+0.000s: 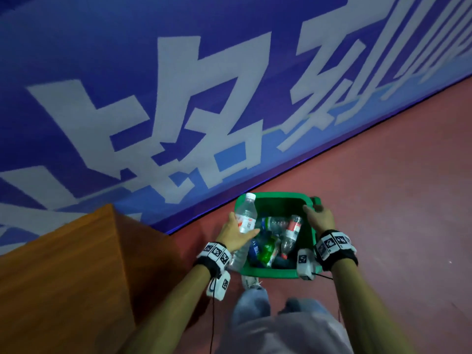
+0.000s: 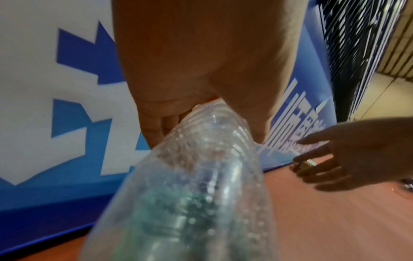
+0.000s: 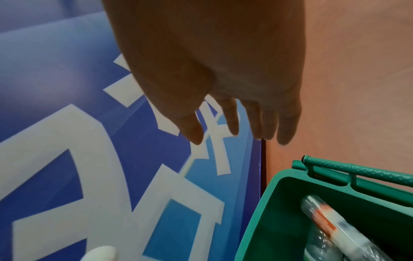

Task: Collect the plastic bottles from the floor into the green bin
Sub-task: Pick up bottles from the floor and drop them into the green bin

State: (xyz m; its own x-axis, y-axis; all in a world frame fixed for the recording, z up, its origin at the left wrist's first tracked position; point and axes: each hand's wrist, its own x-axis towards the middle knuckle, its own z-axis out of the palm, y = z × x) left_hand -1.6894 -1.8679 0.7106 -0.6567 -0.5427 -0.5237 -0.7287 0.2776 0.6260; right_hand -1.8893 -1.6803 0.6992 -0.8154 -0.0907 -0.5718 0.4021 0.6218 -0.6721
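Note:
The green bin [image 1: 268, 273] stands on the red floor by the blue wall, with several plastic bottles inside, among them a green one [image 1: 267, 251] and a clear one with a red label [image 1: 293, 229]. My left hand [image 1: 231, 232] grips a long clear bottle [image 1: 245, 215] with a white cap around its middle, over the bin's left rim. This bottle [image 2: 201, 176] fills the left wrist view. My right hand [image 1: 318, 217] hovers over the bin's far right corner near the handle [image 3: 357, 169], fingers [image 3: 232, 120] straight and empty.
A blue wall banner [image 1: 178, 98] with large white characters runs behind the bin. A brown wooden cabinet [image 1: 63, 264] stands close on the left. Red floor [image 1: 396, 187] stretches to the right. My legs and shoes [image 1: 251, 297] are just in front of the bin.

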